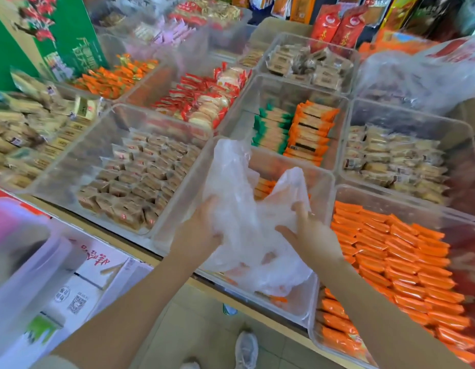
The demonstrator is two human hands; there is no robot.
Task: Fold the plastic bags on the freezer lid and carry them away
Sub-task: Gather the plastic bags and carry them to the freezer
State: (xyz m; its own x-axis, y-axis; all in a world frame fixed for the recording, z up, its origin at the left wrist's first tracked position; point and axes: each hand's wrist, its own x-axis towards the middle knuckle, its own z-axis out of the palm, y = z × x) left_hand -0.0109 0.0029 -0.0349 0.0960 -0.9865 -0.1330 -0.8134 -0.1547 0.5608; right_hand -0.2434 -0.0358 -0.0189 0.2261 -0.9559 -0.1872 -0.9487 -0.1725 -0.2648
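A crumpled clear plastic bag [247, 217] hangs between my two hands, over a nearly empty clear bin [321, 182] at the front of a snack display. My left hand [201, 230] grips the bag's left side, fingers buried in the plastic. My right hand [308, 230] holds the right side, with the thumb and fingers curled into the film. The bag's two handles stick up above my hands. No freezer lid is in sight.
Clear bins of wrapped snacks fill the counter: brown packets [130, 182] to the left, orange packets [390, 257] to the right. Another big clear bag [417, 75] lies at the back right. Cardboard boxes [92, 283] stand low on the left. My shoe [247, 350] is on the tiled floor.
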